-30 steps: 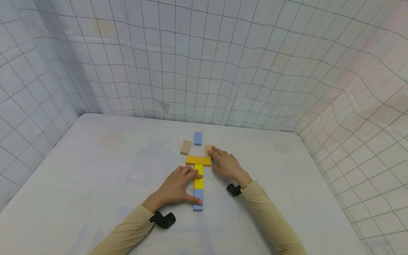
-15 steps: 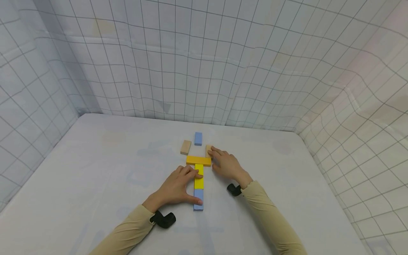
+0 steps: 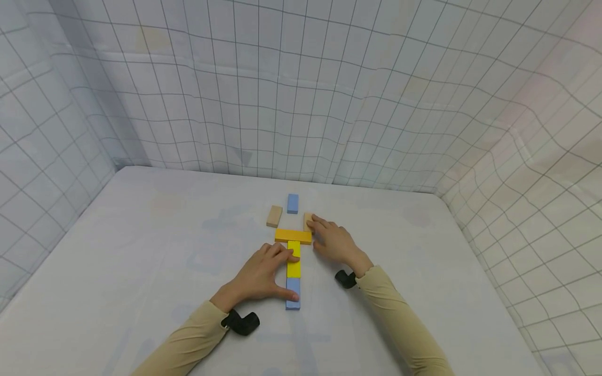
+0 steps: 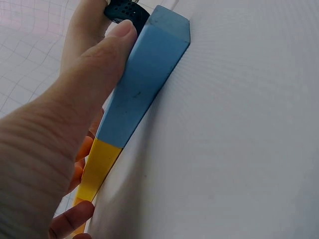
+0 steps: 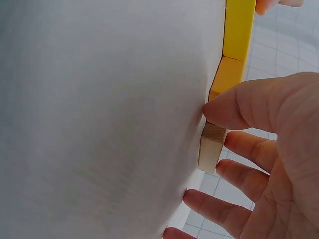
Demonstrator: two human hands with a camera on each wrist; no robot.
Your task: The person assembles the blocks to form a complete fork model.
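In the head view, a blue block (image 3: 292, 293) and a yellow block (image 3: 293, 268) lie end to end. An orange block (image 3: 292, 236) crosses their far end like the top of a T. My left hand (image 3: 257, 272) spans this row, its thumb on the blue block and its fingertips on the yellow one. Just beyond the orange block's right end, my right hand (image 3: 336, 243) touches a plain wooden block (image 3: 308, 220) with its fingertips. The right wrist view has its thumb (image 5: 241, 105) extended at the corner between the wooden and orange blocks, other fingers loosely spread.
A second plain wooden block (image 3: 274, 216) lies slightly turned beyond the orange block's left end. Farther back, between the wooden blocks, is another blue block (image 3: 292, 203). Grid-patterned cloth (image 3: 291, 104) hangs behind and on both sides of the white table (image 3: 155, 245).
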